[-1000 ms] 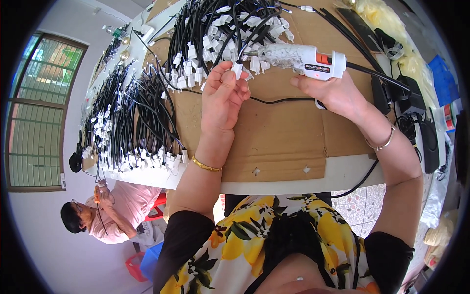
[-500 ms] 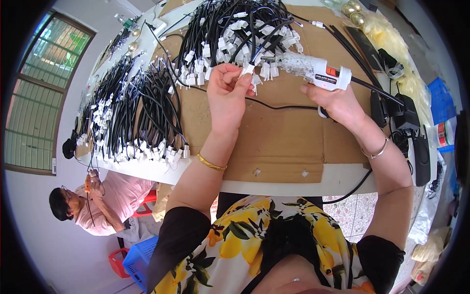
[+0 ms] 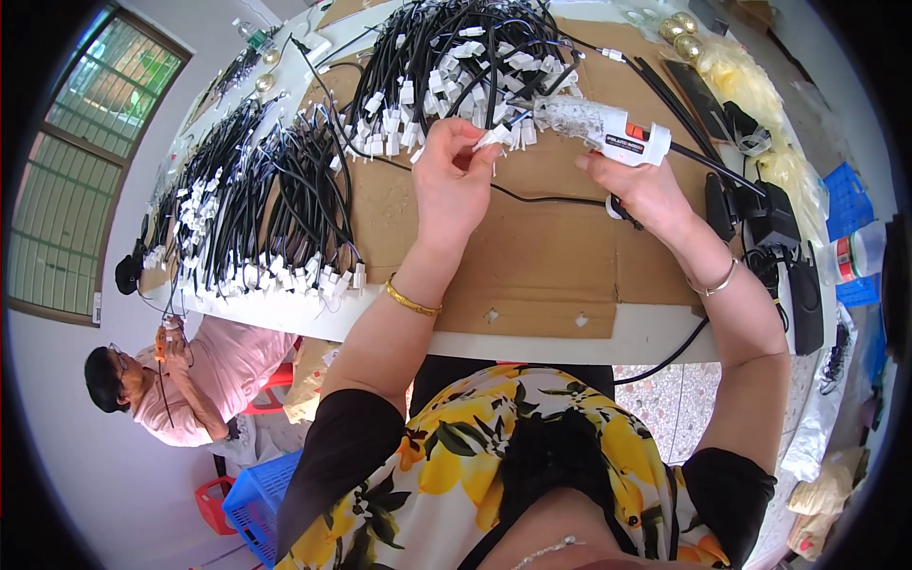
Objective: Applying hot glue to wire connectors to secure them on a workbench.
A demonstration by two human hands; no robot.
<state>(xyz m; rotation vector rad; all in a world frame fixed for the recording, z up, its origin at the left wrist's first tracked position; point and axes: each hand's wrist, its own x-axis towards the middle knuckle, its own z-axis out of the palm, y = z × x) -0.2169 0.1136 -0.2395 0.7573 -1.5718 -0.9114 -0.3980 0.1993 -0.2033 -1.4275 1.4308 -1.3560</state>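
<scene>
Head view, left to right: bundles of black cables with white plastic plugs (image 3: 256,218) lie on the brown cardboard sheet (image 3: 532,256). Your left hand (image 3: 451,185) pinches one small white connector (image 3: 494,136) above it. Your right hand (image 3: 641,185) grips the white glue gun (image 3: 608,128), nozzle at that connector. Looks like the gluing step; next you'd want a steady squeeze.

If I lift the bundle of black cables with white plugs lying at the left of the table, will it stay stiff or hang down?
The cable bundle would probably sag and droop, since its thin wires already curve loosely over the cardboard. It is likely to tangle, because many strands cross each other. The small white plugs at the ends look light, so they would probably dangle and swing.
</scene>
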